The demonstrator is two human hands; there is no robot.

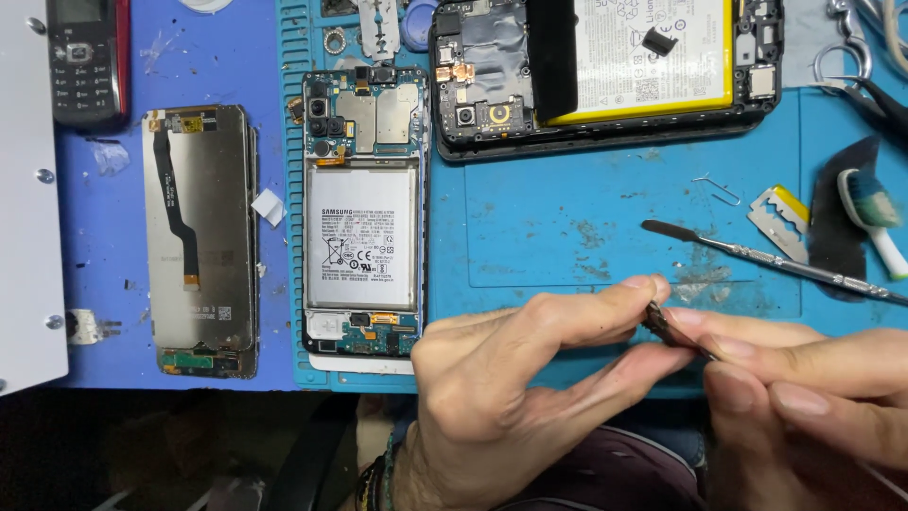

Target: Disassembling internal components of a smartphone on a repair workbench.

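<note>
My left hand (515,378) and my right hand (813,388) meet low in the picture, above the near edge of a blue work mat (567,227). Between their fingertips they pinch one small, thin dark part (662,326); what it is cannot be told. To the left of my hands lies an opened phone (364,213) with its white battery and circuit boards bare. A detached screen panel (200,241) with a black flex cable lies further left.
A second opened phone (605,71) with a yellow-edged battery lies at the top. A metal spudger (776,263), razor blade (780,216), toothbrush (872,213), bent wire pin (719,191) and scissors (851,66) lie at the right. An old keypad phone (87,57) sits top left.
</note>
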